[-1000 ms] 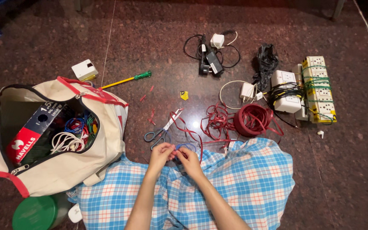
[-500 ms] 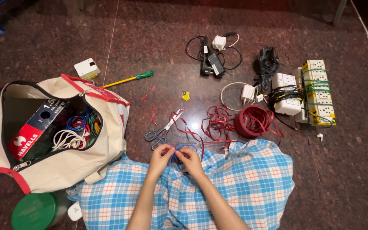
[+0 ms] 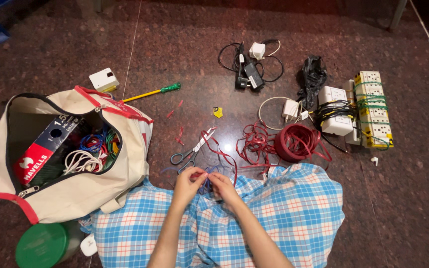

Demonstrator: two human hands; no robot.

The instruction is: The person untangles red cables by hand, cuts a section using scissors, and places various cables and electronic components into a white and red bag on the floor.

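My left hand (image 3: 188, 182) and my right hand (image 3: 221, 184) meet in front of my lap, fingertips pinched together on a thin blue wire (image 3: 207, 184) that loops between them. A red wire end shows at my left fingertips. Just beyond the hands lie grey-handled scissors (image 3: 188, 152) on the dark stone floor, with a strand of red wire (image 3: 223, 154) running past them. A coil of red wire (image 3: 294, 142) and a loose red tangle (image 3: 254, 144) sit to the right of the scissors. My blue checked cloth (image 3: 284, 213) covers my legs.
An open beige bag (image 3: 75, 191) at left holds a red and black box, white cable and coloured wires. A green lid (image 3: 40, 245) sits below it. A yellow screwdriver (image 3: 147, 93), chargers (image 3: 247, 67), white socket boxes (image 3: 336, 109) and a yellow extension board (image 3: 373, 109) lie beyond.
My hands have stayed close together and kept working the blue wire; the loop now hangs lower between them. The view has shifted slightly.
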